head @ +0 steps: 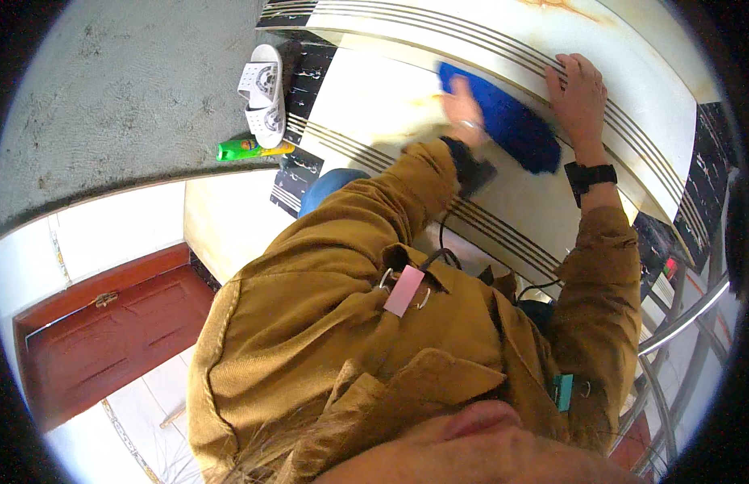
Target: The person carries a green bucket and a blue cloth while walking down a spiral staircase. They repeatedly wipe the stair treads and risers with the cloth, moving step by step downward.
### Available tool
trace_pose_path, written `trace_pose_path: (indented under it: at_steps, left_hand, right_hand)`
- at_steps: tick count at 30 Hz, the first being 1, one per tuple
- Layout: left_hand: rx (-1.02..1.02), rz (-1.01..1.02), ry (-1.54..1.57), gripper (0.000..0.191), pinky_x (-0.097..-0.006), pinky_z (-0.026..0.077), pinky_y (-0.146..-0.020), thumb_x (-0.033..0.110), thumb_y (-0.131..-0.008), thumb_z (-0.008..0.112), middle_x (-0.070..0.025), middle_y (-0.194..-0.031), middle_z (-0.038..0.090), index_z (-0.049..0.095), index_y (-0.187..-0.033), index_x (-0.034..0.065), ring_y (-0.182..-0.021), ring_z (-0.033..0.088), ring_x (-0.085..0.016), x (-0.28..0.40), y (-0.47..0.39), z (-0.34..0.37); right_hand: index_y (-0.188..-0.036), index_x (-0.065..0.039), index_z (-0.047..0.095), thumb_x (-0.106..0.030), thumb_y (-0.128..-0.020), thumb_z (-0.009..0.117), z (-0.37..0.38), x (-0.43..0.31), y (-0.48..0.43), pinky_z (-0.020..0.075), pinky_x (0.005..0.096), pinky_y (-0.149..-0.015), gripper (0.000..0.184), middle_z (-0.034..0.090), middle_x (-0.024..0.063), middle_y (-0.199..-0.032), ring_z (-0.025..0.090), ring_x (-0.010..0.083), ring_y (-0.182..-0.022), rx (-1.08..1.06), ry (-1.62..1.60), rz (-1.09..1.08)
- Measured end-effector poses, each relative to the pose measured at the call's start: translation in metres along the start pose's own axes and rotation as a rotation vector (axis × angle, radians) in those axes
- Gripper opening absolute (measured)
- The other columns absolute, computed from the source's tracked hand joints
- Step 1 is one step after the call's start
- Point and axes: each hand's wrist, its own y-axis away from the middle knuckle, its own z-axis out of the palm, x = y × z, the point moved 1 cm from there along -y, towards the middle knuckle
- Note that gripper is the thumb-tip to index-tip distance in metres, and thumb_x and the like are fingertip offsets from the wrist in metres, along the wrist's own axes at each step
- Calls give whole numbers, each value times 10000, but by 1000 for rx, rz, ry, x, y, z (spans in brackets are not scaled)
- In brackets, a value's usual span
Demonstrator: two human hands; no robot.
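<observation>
On a marble-look stair step (374, 91), my left hand (463, 112), blurred and wearing a ring, holds one end of a dark blue cloth (513, 130). Part of its fingers is hard to make out. The cloth stretches right along the foot of the riser. My right hand (577, 91) rests on the striped edge of the step above, fingers slightly bent and holding nothing. Black bands circle both wrists.
White slide sandals (265, 97) and a green and yellow spray can (250, 149) lie near the grey wall ledge (138, 91) at left. A metal railing (686, 317) stands at right. A red-brown door (120, 339) is at lower left.
</observation>
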Motion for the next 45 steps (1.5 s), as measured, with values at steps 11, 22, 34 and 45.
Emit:
trace_pose_path:
  at_steps: [11,22,34,45]
  left_hand:
    - [67,-232,86,533,-350,404,-569,272,-825,544,-96,-1039,557,368,-1294,90,-753,497,-245,12,-270,-139]
    - [-277,-335,280,223,-364,408,-580,199,-727,526,-102,-738,504,541,-819,-3,-608,471,-226,24,-153,-51]
    - [-1208,-96,-120,235,-309,549,-646,27,-843,556,-150,-1004,600,557,-1056,-74,-687,624,-209,79,41,-9]
    - [-1330,249,-787,430,-194,457,-548,462,-795,647,-23,-707,612,621,-793,33,-624,570,-84,80,-27,-27]
  right_hand:
    - [-1074,-105,541,-308,-817,584,1,-5,0,421,429,-863,331,536,102,-1089,515,294,-1014,11,21,-25]
    - [-1032,-50,569,-282,-805,584,-1,-9,0,400,436,-877,325,561,154,-1049,513,326,-1001,28,5,-1]
    - [-973,-42,603,-329,-801,657,-49,-23,72,465,270,-740,338,605,60,-868,582,157,-821,188,-592,734]
    - [-799,-12,668,-678,-686,546,25,-83,88,519,386,-710,687,649,204,-833,647,317,-703,-825,-728,712]
